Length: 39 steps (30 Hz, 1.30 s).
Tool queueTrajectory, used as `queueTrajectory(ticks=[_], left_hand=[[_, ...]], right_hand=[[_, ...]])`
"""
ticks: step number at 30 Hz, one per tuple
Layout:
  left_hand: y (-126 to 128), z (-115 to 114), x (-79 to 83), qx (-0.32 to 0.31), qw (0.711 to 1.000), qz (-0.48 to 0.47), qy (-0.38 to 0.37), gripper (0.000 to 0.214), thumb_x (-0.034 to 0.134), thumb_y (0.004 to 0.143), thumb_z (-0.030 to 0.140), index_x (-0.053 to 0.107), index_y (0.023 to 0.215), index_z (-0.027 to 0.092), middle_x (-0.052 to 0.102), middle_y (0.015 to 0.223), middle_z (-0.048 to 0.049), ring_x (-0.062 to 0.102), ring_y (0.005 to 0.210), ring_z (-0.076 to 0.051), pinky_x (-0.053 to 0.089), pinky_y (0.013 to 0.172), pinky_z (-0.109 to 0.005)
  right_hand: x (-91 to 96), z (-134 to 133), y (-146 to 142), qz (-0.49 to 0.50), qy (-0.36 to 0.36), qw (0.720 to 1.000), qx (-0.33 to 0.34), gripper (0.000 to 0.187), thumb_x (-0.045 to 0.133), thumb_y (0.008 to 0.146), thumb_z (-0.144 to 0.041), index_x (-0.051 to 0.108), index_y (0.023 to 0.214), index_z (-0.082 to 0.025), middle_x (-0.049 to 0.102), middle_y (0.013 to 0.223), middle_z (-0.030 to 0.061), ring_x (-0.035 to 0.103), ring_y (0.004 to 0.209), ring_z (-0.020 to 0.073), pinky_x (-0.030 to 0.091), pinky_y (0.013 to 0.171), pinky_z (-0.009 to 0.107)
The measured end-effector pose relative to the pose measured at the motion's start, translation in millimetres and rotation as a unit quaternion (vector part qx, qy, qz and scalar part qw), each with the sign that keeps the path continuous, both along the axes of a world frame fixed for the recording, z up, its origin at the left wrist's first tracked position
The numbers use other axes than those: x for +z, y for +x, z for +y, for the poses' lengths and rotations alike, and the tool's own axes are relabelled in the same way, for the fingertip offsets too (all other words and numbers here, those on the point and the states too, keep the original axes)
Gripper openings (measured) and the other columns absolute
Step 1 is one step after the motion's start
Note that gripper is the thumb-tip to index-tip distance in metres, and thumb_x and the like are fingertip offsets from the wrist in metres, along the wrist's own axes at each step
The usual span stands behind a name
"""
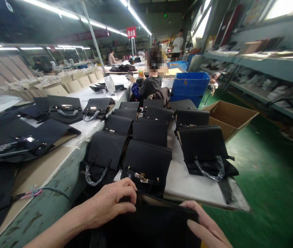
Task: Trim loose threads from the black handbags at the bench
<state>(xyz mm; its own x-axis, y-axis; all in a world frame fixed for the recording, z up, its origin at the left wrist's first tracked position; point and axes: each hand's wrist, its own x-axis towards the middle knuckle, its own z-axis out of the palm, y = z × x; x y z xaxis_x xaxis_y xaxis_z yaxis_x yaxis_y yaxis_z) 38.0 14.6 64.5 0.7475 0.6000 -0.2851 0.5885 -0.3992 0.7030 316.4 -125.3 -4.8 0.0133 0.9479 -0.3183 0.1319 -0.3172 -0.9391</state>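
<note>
My left hand (111,203) curls over the top edge of a black handbag (149,224) held low in front of me, fingers bent around its rim. On the bag's right side my right hand (205,225) grips it, thumb and fingers pressed against the black leather. Just beyond stand rows of finished black handbags (149,162) on a white table (187,182). Their metal clasps (141,177) and plastic-wrapped handles (209,168) show.
A long workbench (45,172) on the left carries more black bags and pieces. A seated person in a striped top (150,84) works farther back, near blue crates (190,84). An open cardboard box (229,117) sits on the green floor. Shelves line the right wall.
</note>
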Motion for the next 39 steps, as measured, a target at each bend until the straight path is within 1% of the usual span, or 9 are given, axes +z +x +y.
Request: queueTrajectory(ticks=[3,5,11,17,26,29,33,37,39], left_hand=[[2,0,-2.3,0.015,1.0,-0.011,-0.016,0.005,0.069,0.085,0.026,0.065,0.082,0.024,0.057,0.12,0.0048,0.057,0.105,-0.015,0.039,0.091,-0.024],[4,1,-6.2,0.026,0.999,-0.021,-0.008,0.009,0.068,0.085,0.024,0.062,0.079,0.022,0.06,0.116,0.0042,0.059,0.102,-0.015,0.039,0.089,-0.024],[13,4,-19.1,0.073,0.996,0.015,0.048,0.013,0.056,0.09,0.026,0.054,0.078,0.021,0.066,0.088,0.0036,0.06,0.081,-0.014,0.039,0.071,-0.024],[17,3,-22.4,0.092,0.992,0.053,0.069,0.014,0.054,0.089,0.028,0.057,0.077,0.021,0.066,0.082,0.0032,0.06,0.076,-0.015,0.037,0.068,-0.025],[24,1,-24.0,0.112,0.985,0.085,0.097,0.015,0.055,0.086,0.027,0.058,0.072,0.021,0.065,0.075,0.0027,0.059,0.07,-0.016,0.035,0.064,-0.025],[26,1,-26.3,0.114,0.986,0.076,0.099,0.016,0.056,0.085,0.027,0.058,0.071,0.02,0.066,0.074,0.0028,0.06,0.071,-0.016,0.035,0.065,-0.025],[28,2,-28.1,0.124,0.986,0.061,0.093,0.016,0.058,0.084,0.027,0.06,0.069,0.02,0.066,0.073,0.0029,0.06,0.071,-0.015,0.036,0.065,-0.025],[30,4,-26.8,0.129,0.986,0.056,0.093,0.017,0.057,0.083,0.026,0.061,0.068,0.02,0.066,0.072,0.0025,0.06,0.069,-0.015,0.036,0.064,-0.025],[30,4,-25.5,0.131,0.986,0.054,0.093,0.016,0.057,0.082,0.026,0.061,0.068,0.019,0.066,0.07,0.0024,0.06,0.068,-0.016,0.035,0.063,-0.025]], right_hand=[[-7.7,2,0,-0.027,0.007,0.999,-0.023,0.035,0.054,0.089,-0.051,0.065,0.113,-0.028,0.07,0.11,0.0026,0.061,0.106,0.0249,0.049,0.09,0.03],[-12.6,6,-1,-0.046,0.009,0.998,-0.044,0.036,0.059,0.087,-0.051,0.067,0.114,-0.027,0.071,0.112,0.0019,0.063,0.106,0.0244,0.049,0.092,0.029],[-18.7,9,-2,-0.001,0.004,0.998,-0.056,0.033,0.068,0.082,-0.043,0.073,0.109,-0.024,0.076,0.09,-0.0001,0.07,0.084,0.0208,0.055,0.075,0.025],[-22.9,4,-5,-0.022,-0.003,0.996,-0.088,0.03,0.066,0.085,-0.047,0.074,0.107,-0.027,0.076,0.098,-0.0012,0.069,0.091,0.0201,0.053,0.079,0.023],[-22.3,5,-12,-0.076,-0.001,0.991,-0.115,0.03,0.063,0.085,-0.052,0.074,0.095,-0.025,0.074,0.084,-0.0033,0.067,0.079,0.0169,0.05,0.069,0.019],[-14.5,11,-7,-0.137,0.001,0.988,-0.074,0.029,0.06,0.087,-0.05,0.073,0.088,-0.024,0.071,0.076,-0.0037,0.065,0.072,0.0156,0.048,0.063,0.02],[-1.9,24,7,-0.232,0.038,0.971,0.035,0.026,0.055,0.092,-0.041,0.073,0.084,-0.024,0.071,0.073,-0.0036,0.065,0.07,0.0163,0.048,0.064,0.024],[9.8,38,8,-0.369,0.124,0.912,0.129,0.021,0.053,0.095,-0.03,0.074,0.095,-0.026,0.076,0.092,0.0003,0.07,0.086,0.0222,0.051,0.079,0.032],[15.0,43,-1,-0.428,0.143,0.878,0.158,0.019,0.055,0.095,-0.025,0.074,0.097,-0.024,0.076,0.093,0.0028,0.071,0.087,0.0246,0.052,0.078,0.035]])
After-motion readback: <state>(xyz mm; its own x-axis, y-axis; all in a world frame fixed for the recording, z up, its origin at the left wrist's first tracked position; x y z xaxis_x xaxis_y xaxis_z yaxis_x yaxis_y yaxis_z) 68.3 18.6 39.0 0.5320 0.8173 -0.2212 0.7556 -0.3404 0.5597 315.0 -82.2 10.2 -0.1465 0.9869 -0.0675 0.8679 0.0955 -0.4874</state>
